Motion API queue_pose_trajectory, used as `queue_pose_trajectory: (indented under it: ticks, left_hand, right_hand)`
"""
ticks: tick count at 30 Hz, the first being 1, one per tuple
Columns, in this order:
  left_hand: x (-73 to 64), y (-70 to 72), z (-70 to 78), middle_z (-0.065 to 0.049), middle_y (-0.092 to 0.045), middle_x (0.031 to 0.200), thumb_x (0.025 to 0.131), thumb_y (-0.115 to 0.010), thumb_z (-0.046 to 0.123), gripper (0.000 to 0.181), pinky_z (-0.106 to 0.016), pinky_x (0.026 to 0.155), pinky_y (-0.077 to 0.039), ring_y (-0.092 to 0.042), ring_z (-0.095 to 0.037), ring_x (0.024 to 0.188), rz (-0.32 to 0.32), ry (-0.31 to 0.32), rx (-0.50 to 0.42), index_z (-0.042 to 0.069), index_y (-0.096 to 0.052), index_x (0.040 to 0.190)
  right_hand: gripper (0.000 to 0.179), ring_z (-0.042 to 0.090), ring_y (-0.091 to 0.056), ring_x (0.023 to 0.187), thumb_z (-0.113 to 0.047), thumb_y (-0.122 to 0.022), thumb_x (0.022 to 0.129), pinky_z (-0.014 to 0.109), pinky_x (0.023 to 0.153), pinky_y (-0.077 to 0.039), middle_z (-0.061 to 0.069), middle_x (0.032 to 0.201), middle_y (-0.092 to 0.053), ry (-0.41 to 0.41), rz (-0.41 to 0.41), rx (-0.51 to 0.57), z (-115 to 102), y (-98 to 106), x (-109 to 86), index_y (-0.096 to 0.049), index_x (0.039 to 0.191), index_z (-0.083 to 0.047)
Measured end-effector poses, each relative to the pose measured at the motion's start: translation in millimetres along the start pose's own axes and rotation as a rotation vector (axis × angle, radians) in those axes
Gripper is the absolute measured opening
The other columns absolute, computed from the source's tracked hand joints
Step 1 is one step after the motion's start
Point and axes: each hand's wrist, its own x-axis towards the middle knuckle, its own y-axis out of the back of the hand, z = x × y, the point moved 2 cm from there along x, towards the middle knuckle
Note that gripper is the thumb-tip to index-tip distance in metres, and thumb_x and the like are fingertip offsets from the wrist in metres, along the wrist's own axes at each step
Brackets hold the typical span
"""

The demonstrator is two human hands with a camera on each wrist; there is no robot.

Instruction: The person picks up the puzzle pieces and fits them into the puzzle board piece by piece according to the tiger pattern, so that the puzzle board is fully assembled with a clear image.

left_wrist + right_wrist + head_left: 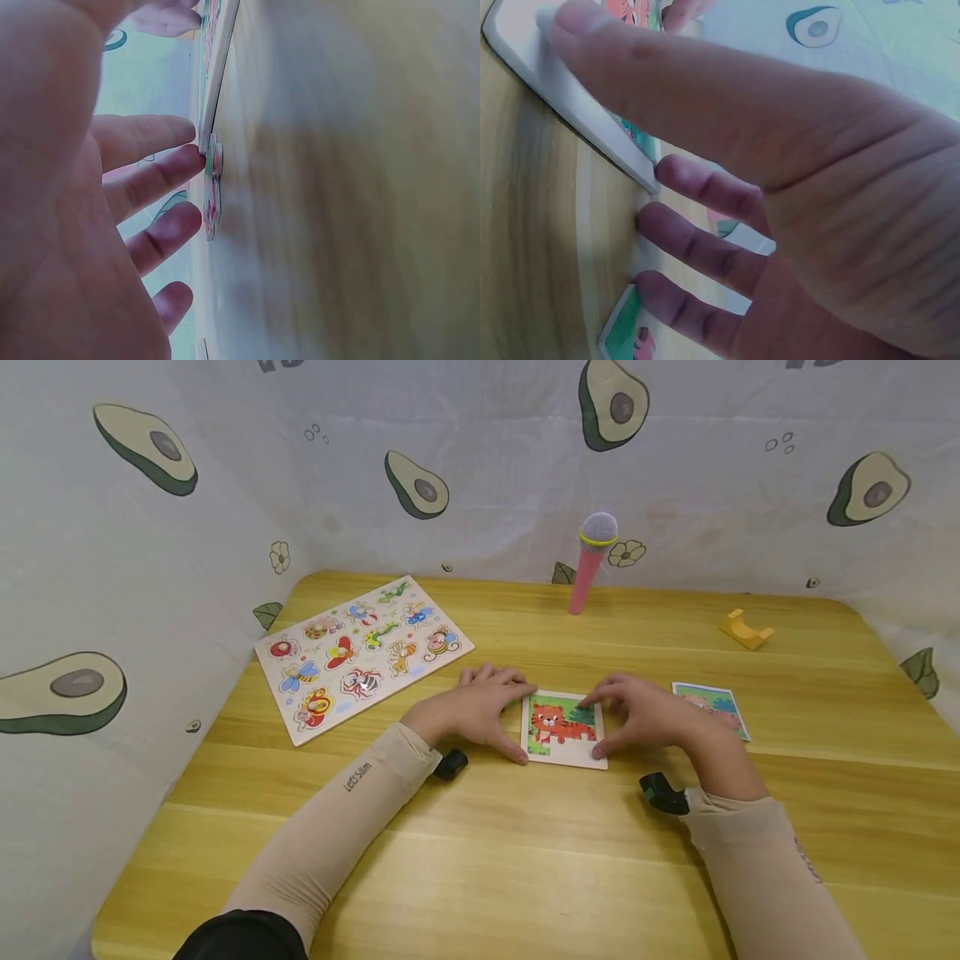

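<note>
A small square jigsaw puzzle (562,727) lies on the table, showing an orange tiger over green; its lower right part is bare white. My left hand (483,714) holds it by the left side, thumb at the near corner and index finger at the far one. My right hand (648,714) spans the right side, with its thumb (585,22) on the white part near the edge and fingers at the far side. Beside the left fingertips in the left wrist view lies a thin puzzle piece (214,187) with a wavy edge, hidden by the hand in the head view.
A picture card (723,706) lies right of the right hand, partly covered by it. Left stands a wooden insect puzzle board (386,656). Behind are a pink toy microphone (588,568) standing upright and a yellow curved block (746,631). A curtain (495,443) borders the table.
</note>
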Motion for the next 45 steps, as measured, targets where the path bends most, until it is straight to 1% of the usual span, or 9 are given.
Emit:
queue_pose_trajectory:
  ticks: [7,11,15,19,22,26,29,35,45]
  left_hand:
    - [-3.2,-0.2,-2.1,0.002,-0.034,0.154,0.071,-0.076,0.074,0.109,-0.045,0.101,-0.020,-0.028,-0.021,0.131,0.009,-0.009,-0.014,0.022,-0.037,0.158]
    - [-7.7,5.0,-5.3,0.002,-0.034,0.155,0.071,-0.079,0.070,0.105,-0.045,0.103,-0.021,-0.029,-0.021,0.132,0.041,-0.012,-0.049,0.023,-0.039,0.157]
    - [-8.5,8.5,-11.9,0.003,-0.037,0.152,0.072,-0.081,0.065,0.101,-0.045,0.105,-0.020,-0.030,-0.021,0.132,0.067,0.001,-0.073,0.023,-0.041,0.155]
    - [-8.8,10.7,-19.9,0.002,-0.037,0.152,0.078,-0.079,0.059,0.092,-0.047,0.108,-0.020,-0.028,-0.023,0.136,0.073,0.043,-0.062,0.024,-0.042,0.155]
    - [-9.2,13.2,-23.4,0.001,-0.038,0.153,0.083,-0.077,0.049,0.082,-0.048,0.109,-0.020,-0.026,-0.024,0.139,0.071,0.065,-0.065,0.024,-0.044,0.153]
    - [-8.6,14.5,-25.9,0.001,-0.040,0.152,0.086,-0.073,0.036,0.070,-0.050,0.110,-0.019,-0.026,-0.025,0.141,0.059,0.069,-0.068,0.023,-0.048,0.151]
    - [-8.0,14.9,-26.9,0.002,-0.042,0.151,0.088,-0.071,0.033,0.066,-0.050,0.108,-0.021,-0.029,-0.024,0.139,0.055,0.065,-0.051,0.023,-0.050,0.149]
    - [-7.5,14.7,-27.5,0.004,-0.046,0.147,0.091,-0.070,0.038,0.061,-0.048,0.105,-0.022,-0.033,-0.021,0.134,0.064,0.055,-0.027,0.023,-0.052,0.148]
    - [-6.2,12.5,-27.6,0.006,-0.049,0.144,0.093,-0.069,0.038,0.055,-0.047,0.106,-0.022,-0.032,-0.021,0.135,0.071,0.056,-0.027,0.024,-0.055,0.145]
  right_hand:
    - [0.075,0.036,-0.052,0.114,-0.044,-0.092,0.070,0.060,0.100,-0.040,0.015,0.134,-0.048,0.013,-0.058,0.043,-4.2,-1.1,-3.1,-0.065,0.131,-0.011]
    - [0.074,0.036,-0.050,0.114,-0.041,-0.093,0.070,0.059,0.099,-0.040,0.015,0.133,-0.047,0.021,-0.064,0.049,-5.6,-1.2,-2.6,-0.064,0.131,-0.010]
    - [0.078,0.036,-0.049,0.115,-0.040,-0.093,0.069,0.058,0.099,-0.041,0.016,0.136,-0.046,0.012,-0.060,0.054,-4.9,-1.3,-2.9,-0.061,0.133,-0.008]
    - [0.083,0.037,-0.048,0.117,-0.040,-0.094,0.069,0.058,0.101,-0.039,0.016,0.138,-0.045,0.008,-0.061,0.068,-4.3,-2.2,-3.3,-0.057,0.136,-0.006]
    - [0.085,0.037,-0.048,0.117,-0.040,-0.094,0.069,0.058,0.101,-0.039,0.017,0.138,-0.044,0.008,-0.060,0.070,-4.6,-2.7,-3.7,-0.056,0.138,-0.006]
    - [0.087,0.038,-0.048,0.117,-0.040,-0.093,0.070,0.059,0.101,-0.039,0.018,0.138,-0.043,0.014,-0.061,0.061,-4.0,-3.2,-3.3,-0.054,0.140,-0.005]
    - [0.088,0.038,-0.047,0.118,-0.041,-0.093,0.070,0.059,0.102,-0.039,0.018,0.138,-0.042,0.009,-0.064,0.055,-3.8,-2.7,-3.0,-0.054,0.140,-0.006]
    - [0.088,0.038,-0.046,0.120,-0.042,-0.093,0.070,0.060,0.103,-0.037,0.017,0.140,-0.041,-0.022,-0.070,0.056,-3.7,-1.7,-2.8,-0.054,0.142,-0.009]
    - [0.087,0.039,-0.045,0.121,-0.042,-0.092,0.072,0.062,0.104,-0.035,0.018,0.140,-0.040,-0.010,-0.077,0.056,-4.1,-3.2,-2.5,-0.054,0.142,-0.008]
